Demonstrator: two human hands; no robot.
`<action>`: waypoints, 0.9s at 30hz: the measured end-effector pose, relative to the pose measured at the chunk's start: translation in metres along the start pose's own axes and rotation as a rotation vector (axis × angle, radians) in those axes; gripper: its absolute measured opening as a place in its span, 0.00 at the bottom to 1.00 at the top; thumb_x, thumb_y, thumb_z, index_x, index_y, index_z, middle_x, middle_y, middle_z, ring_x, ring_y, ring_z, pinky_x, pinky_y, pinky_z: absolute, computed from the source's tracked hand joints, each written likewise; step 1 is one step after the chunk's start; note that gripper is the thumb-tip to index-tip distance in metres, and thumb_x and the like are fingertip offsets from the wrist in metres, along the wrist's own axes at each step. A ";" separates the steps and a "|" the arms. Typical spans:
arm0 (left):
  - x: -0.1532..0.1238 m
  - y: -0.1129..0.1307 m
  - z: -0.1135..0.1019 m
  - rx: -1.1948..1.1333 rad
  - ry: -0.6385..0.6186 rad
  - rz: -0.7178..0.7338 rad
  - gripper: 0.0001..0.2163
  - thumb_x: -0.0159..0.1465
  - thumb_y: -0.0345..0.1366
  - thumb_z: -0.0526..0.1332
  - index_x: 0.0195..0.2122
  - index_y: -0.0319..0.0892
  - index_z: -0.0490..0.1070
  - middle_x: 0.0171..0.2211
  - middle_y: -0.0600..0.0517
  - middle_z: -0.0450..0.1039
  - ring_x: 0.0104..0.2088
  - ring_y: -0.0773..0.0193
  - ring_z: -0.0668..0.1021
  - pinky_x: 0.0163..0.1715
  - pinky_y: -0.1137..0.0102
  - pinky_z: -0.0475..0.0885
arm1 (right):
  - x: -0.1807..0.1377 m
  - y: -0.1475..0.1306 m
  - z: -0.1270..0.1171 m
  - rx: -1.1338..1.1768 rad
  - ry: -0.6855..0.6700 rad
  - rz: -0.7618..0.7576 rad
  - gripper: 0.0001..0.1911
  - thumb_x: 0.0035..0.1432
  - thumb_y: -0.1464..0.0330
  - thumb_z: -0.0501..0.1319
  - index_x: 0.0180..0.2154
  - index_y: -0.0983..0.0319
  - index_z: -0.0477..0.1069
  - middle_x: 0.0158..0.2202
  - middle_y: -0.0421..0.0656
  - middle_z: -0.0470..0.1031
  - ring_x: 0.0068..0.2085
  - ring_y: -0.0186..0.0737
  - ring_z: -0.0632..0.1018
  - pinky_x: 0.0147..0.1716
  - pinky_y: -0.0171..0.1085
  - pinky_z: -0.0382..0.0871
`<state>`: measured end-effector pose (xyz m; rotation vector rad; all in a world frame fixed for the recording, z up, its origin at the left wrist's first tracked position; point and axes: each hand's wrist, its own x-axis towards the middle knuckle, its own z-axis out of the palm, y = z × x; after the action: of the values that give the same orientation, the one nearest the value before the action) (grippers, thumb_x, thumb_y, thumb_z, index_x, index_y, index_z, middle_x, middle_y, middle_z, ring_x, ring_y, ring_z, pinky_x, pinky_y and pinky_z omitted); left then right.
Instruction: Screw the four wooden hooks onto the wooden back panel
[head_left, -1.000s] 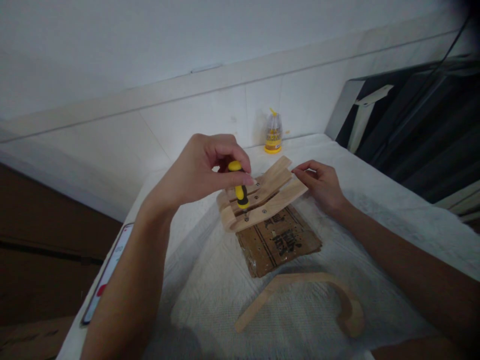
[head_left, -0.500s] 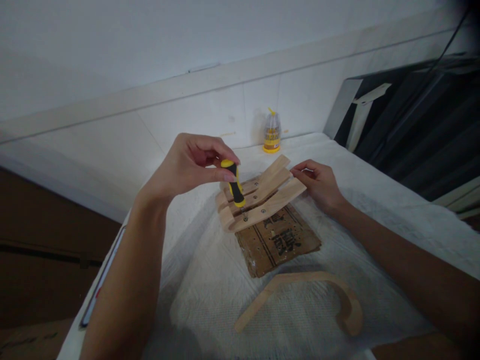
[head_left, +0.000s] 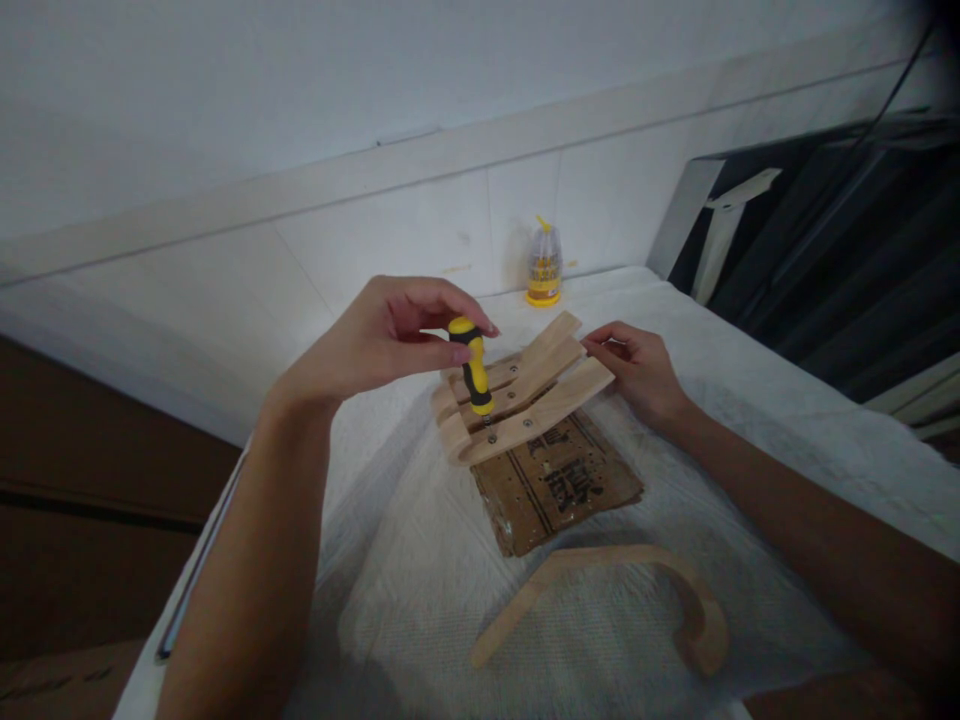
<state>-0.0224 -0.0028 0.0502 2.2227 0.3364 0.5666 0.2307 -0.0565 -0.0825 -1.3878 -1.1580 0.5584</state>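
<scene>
Between thumb and fingers, my left hand (head_left: 416,335) grips a yellow and black screwdriver (head_left: 477,374) by its handle. The tool stands nearly upright, its tip at a screw near the curled end of a wooden piece. That piece belongs to a slatted wooden assembly (head_left: 551,400) of three curved light-wood strips with screws along them. My right hand (head_left: 637,370) pinches the far right ends of the strips, its fingertips partly hidden behind them. Under the assembly lies a piece of brown cardboard (head_left: 566,495) with black printing.
A loose curved wooden piece (head_left: 600,558) rests on the white cloth (head_left: 405,560) nearest me. By the wall stands a clear container with a yellow base (head_left: 544,270). Dark panels (head_left: 832,230) lean at the right. A flat object's edge (head_left: 196,570) shows beside my left forearm.
My left hand has shifted slightly right, and the screwdriver's handle has turned, showing more yellow on its side. My right hand and the wooden assembly have hardly moved.
</scene>
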 end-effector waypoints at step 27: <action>0.002 0.018 0.007 0.056 0.011 0.001 0.07 0.55 0.36 0.66 0.34 0.41 0.76 0.31 0.51 0.77 0.31 0.64 0.79 0.29 0.74 0.73 | -0.002 -0.006 0.000 -0.128 -0.045 -0.091 0.03 0.48 0.67 0.59 0.24 0.58 0.67 0.21 0.38 0.65 0.23 0.33 0.65 0.22 0.35 0.57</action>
<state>-0.0159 -0.0181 0.0608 2.2747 0.3614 0.5765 0.2279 -0.0598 -0.0774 -1.4292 -1.3058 0.4598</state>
